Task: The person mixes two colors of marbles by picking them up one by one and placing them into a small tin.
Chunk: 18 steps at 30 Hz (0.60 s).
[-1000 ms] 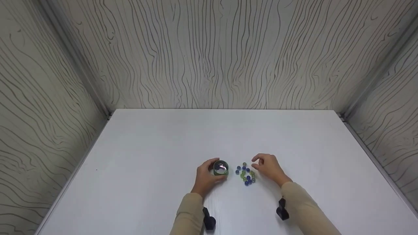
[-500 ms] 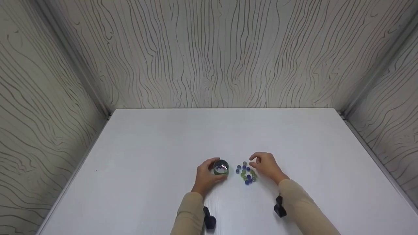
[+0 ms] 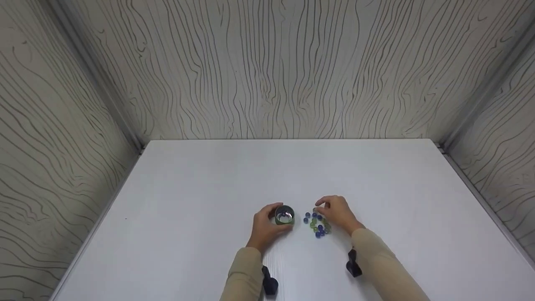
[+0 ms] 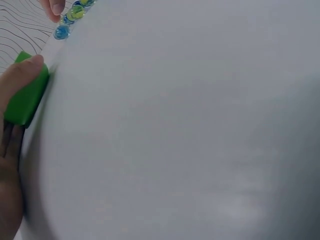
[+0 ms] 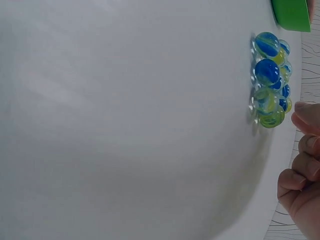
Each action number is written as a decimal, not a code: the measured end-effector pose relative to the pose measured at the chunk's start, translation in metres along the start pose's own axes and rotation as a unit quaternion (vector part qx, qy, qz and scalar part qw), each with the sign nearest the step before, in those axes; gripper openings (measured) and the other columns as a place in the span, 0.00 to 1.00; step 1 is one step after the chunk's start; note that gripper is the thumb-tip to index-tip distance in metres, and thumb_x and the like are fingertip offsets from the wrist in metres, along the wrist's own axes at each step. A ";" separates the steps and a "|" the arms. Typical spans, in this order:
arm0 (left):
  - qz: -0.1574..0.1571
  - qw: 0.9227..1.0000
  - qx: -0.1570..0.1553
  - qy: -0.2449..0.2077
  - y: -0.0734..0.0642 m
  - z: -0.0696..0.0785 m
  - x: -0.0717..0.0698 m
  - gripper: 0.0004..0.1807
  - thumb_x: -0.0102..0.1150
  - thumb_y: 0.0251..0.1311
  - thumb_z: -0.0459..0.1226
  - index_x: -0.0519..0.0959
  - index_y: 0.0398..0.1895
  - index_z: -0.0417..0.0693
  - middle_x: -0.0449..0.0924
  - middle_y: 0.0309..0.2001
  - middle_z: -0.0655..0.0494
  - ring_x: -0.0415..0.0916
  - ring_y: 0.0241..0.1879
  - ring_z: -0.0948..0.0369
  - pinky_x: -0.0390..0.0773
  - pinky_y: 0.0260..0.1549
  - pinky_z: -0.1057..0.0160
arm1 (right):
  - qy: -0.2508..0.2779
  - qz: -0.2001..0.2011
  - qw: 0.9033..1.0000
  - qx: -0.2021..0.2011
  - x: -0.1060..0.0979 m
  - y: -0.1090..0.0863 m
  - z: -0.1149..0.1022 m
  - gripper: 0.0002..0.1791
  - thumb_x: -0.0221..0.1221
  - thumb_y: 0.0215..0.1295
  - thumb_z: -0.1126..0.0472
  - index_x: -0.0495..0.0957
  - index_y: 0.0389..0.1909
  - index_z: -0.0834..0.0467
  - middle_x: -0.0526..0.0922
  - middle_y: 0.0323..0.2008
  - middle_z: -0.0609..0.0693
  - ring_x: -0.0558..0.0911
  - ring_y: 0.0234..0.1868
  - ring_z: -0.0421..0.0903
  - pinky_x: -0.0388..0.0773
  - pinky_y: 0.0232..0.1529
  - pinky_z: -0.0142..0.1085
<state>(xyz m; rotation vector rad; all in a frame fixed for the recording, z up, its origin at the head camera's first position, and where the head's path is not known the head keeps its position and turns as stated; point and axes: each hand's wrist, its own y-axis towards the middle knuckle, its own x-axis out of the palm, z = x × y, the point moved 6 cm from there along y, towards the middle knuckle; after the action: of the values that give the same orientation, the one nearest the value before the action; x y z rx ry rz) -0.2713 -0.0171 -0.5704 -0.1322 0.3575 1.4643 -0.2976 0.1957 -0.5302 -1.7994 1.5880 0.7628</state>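
Note:
My left hand (image 3: 266, 229) holds a small round green cup (image 3: 291, 220), thumb and fingers curved around its sides. The cup's inside is shiny, with dark bluish spots at the bottom. In the left wrist view the thumb lies along the green cup wall (image 4: 26, 102). To the right of the cup lies a cluster of blue and yellow-green glass marbles (image 3: 320, 228). My right hand (image 3: 339, 213) is at the cluster's far end, thumb and index finger parted beside a greenish marble. In the right wrist view its other fingers (image 5: 305, 167) are curled.
The marbles rest loosely on a white table (image 3: 188, 188), close to one another. Wood-grain patterned panels (image 3: 267, 71) enclose the back and both sides. A dark wrist device (image 3: 270, 285) sits by the left sleeve, another (image 3: 353, 267) by the right sleeve.
The right hand has moved left, bringing its thumb and index finger to the far marble. The left hand keeps its hold on the cup.

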 end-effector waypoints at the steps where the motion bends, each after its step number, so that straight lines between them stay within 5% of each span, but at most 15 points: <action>1: 0.000 1.000 0.004 0.003 0.000 0.000 0.000 0.36 0.77 0.39 0.38 0.76 0.57 0.46 0.80 0.57 0.49 0.76 0.61 0.52 0.73 0.67 0.54 | 0.002 0.001 1.000 -0.001 0.001 0.000 0.000 0.09 0.61 0.61 0.64 0.85 0.40 0.61 0.75 0.22 0.49 0.69 0.26 0.41 0.65 0.28 0.29; 18: 0.003 1.000 0.006 0.019 0.001 0.000 -0.001 0.36 0.77 0.39 0.39 0.76 0.57 0.47 0.80 0.56 0.50 0.76 0.61 0.53 0.72 0.67 0.54 | 0.008 -0.012 1.000 0.009 0.009 0.003 0.001 0.09 0.59 0.61 0.66 0.85 0.40 0.62 0.81 0.27 0.52 0.72 0.28 0.42 0.69 0.29 0.29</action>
<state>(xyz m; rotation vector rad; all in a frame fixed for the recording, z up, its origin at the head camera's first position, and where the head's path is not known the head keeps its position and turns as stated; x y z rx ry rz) -0.2724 -0.0181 -0.5698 -0.1495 0.3970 1.4663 -0.2995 0.1903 -0.5378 -1.8126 1.5759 0.7222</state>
